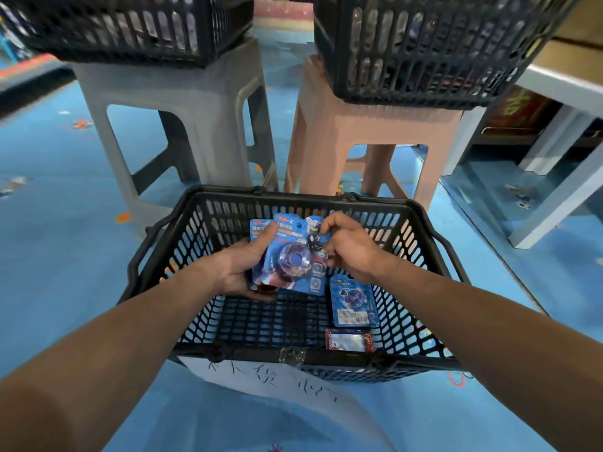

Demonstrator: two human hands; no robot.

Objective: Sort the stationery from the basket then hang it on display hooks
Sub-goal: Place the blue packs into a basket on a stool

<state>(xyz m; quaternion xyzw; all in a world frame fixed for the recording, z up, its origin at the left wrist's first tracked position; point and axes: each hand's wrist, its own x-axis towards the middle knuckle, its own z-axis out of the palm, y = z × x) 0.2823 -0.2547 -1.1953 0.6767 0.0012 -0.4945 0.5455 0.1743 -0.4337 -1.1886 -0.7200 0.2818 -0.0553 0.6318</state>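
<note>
A: Obs. 1, where are the goods?
B: A stack of blue packs [256, 235] is held up over the far half of the basket [293, 194], which sits on the blue floor [49, 230].

A: Left hand [241, 267]?
B: It grips the stack from the left, thumb across the top and fingers curled under the bottom edge.

A: Right hand [352, 247]?
B: Its fingers are curled and pinch the upper right edge of the front pack [293, 261]. That pack has a round clear bubble.

A: What is in the basket?
B: A single blue pack [354, 301] lies flat at the right. A red packet [349, 341] sits just nearer, against the near wall.

A: Any markings?
B: A paper label [277, 381] with handwriting hangs on the outside of the near wall.

A: Surroundings?
B: Beyond the basket stand a grey stool [195, 102] and a pink stool [359, 128], side by side. Each carries a black crate, the left crate [130, 27] and the right crate [424, 47]. Their contents are too blurred to name.
</note>
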